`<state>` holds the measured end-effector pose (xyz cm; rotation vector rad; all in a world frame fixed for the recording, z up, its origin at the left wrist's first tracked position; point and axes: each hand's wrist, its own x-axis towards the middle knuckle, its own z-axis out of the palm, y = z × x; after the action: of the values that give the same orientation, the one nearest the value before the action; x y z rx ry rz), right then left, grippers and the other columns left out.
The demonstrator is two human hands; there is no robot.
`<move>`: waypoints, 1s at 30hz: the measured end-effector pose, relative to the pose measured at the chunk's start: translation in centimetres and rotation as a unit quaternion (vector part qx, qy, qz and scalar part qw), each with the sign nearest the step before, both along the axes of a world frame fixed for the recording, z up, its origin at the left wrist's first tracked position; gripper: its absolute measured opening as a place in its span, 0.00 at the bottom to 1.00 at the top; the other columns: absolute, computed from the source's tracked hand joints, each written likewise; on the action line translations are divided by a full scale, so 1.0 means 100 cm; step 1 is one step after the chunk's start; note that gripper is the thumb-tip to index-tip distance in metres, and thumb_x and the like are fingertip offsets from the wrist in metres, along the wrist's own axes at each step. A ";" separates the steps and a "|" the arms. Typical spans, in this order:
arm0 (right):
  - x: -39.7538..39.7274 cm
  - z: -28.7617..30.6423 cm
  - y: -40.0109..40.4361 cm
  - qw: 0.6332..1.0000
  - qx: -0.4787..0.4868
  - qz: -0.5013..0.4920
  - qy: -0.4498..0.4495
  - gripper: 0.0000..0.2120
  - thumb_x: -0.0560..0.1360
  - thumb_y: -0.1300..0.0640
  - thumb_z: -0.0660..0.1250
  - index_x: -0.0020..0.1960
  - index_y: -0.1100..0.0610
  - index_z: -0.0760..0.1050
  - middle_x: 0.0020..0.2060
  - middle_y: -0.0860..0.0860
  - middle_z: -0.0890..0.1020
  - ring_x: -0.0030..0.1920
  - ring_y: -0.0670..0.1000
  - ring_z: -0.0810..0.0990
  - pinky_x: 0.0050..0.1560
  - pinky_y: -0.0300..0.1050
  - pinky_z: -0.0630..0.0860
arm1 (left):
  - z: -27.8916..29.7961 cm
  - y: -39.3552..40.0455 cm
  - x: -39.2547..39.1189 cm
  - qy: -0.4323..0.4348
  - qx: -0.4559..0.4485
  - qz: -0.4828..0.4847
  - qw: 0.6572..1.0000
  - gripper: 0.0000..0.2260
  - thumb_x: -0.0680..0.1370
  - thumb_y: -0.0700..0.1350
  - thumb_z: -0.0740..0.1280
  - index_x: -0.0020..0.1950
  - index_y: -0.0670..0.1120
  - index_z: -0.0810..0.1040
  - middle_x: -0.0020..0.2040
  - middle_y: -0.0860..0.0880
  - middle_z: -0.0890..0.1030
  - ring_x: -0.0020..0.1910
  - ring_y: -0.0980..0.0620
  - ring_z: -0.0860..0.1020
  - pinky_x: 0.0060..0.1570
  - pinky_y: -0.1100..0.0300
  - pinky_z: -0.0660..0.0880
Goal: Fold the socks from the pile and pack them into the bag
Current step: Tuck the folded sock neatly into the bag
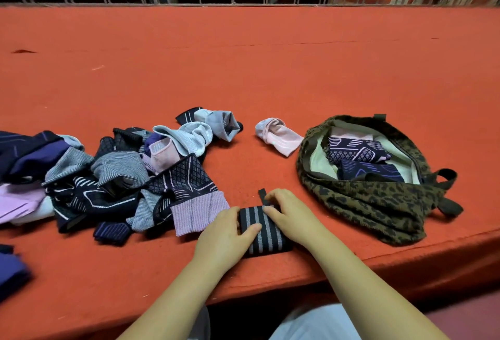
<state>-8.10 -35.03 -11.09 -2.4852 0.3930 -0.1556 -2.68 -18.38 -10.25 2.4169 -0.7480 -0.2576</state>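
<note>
While most of the heap waits unfolded, one striped sock [263, 231] under both hands near the table's front edge.

Left hand [226, 234] laid on the near left of the folded dark sock, thumb across its grey stripes, fingers relaxed rather than clenched; right hand [290, 211] curled over the far right corner, fingertips pinching the fabric beside a small dark tab sticking up. Fold apparently nearly finished, not yet packed. To the left on the red table [243, 55], the pile [108, 177], still large and tangled: purple, grey, pale blue, black-patterned pieces. Farther back, a single pink sock [280, 136] lying apart between pile and bag. To the right, the leopard-print bag [378, 204] gaping open, at least two folded dark socks [359, 150] already inside. By this look, an early stage, with most still to do.
</note>
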 end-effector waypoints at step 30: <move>-0.068 0.091 -0.144 0.902 0.277 -0.317 -0.093 0.09 0.80 0.51 0.56 0.52 0.54 0.73 0.44 0.52 0.78 0.31 0.52 0.77 0.32 0.44 0.69 | 0.067 -0.192 0.014 0.400 -0.265 -0.129 0.868 0.10 0.79 0.49 0.63 0.58 0.47 0.76 0.41 0.53 0.79 0.37 0.56 0.78 0.33 0.64 0.70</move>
<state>-14.86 -49.47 -1.95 -1.6944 1.0014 -0.4685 -1.32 -37.55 -3.53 1.4745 -0.6232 -0.9539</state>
